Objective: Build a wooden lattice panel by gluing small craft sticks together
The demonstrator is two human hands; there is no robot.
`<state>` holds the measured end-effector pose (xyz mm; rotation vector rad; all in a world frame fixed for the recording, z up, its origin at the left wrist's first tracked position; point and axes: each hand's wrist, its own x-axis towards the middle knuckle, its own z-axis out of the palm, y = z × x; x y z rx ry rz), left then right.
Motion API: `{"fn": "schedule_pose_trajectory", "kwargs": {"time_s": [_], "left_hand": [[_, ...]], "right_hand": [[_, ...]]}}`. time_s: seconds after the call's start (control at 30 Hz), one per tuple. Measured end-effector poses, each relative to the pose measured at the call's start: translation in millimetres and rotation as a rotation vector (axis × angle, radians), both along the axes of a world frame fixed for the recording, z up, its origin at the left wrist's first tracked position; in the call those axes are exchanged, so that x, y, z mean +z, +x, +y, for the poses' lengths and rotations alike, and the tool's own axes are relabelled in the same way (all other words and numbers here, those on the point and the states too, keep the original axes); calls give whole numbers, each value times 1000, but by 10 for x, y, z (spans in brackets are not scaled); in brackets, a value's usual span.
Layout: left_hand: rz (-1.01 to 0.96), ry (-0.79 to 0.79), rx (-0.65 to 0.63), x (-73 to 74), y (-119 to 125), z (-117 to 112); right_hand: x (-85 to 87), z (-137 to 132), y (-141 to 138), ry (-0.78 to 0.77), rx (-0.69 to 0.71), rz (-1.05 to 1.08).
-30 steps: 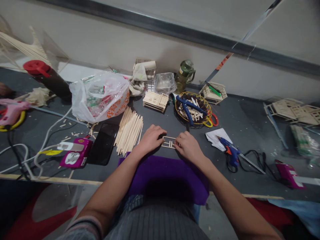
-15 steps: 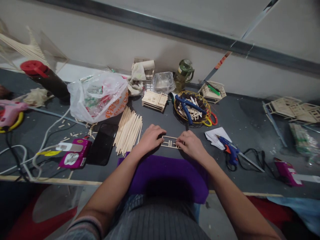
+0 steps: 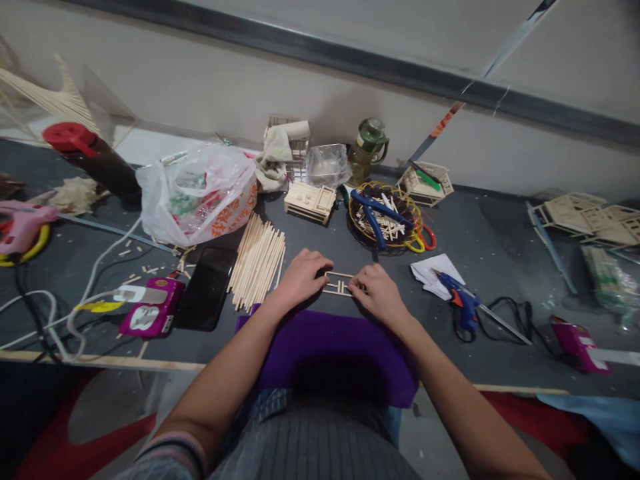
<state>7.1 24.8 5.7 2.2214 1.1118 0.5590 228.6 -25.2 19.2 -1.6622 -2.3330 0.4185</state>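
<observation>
A small frame of thin wooden sticks [image 3: 339, 285] lies flat on the dark grey table [image 3: 500, 260], just beyond a purple cloth [image 3: 335, 347]. My left hand [image 3: 299, 278] presses its curled fingers on the frame's left end. My right hand [image 3: 376, 293] pinches the frame's right end with bent fingers. Both hands rest on the tabletop. A loose pile of long wooden sticks [image 3: 259, 260] lies just left of my left hand.
A black phone [image 3: 207, 287], a magenta box [image 3: 150, 313] and white cables lie at the left. A plastic bag [image 3: 197, 193], small wooden models [image 3: 310, 200], a wire basket with blue pliers [image 3: 385, 217] stand behind. A blue glue gun [image 3: 463, 300] on paper lies right.
My right hand has slid slightly left along the frame. The left hand and the frame stay in place.
</observation>
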Motion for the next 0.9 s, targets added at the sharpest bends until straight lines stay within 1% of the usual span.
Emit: {"fn": "schedule_pose_trajectory", "kwargs": {"time_s": [0.27, 0.53, 0.73, 0.9], "left_hand": [[-5, 1, -38, 42, 73, -29], [29, 34, -81, 59, 182, -103], [40, 39, -78, 81, 202, -130], [57, 63, -95, 119, 282, -152]], "right_hand": [[-89, -61, 17, 28, -28, 100], [-117, -70, 29, 57, -9, 82], [-123, -74, 15, 58, -23, 95], [-143, -69, 18, 64, -37, 105]]}}
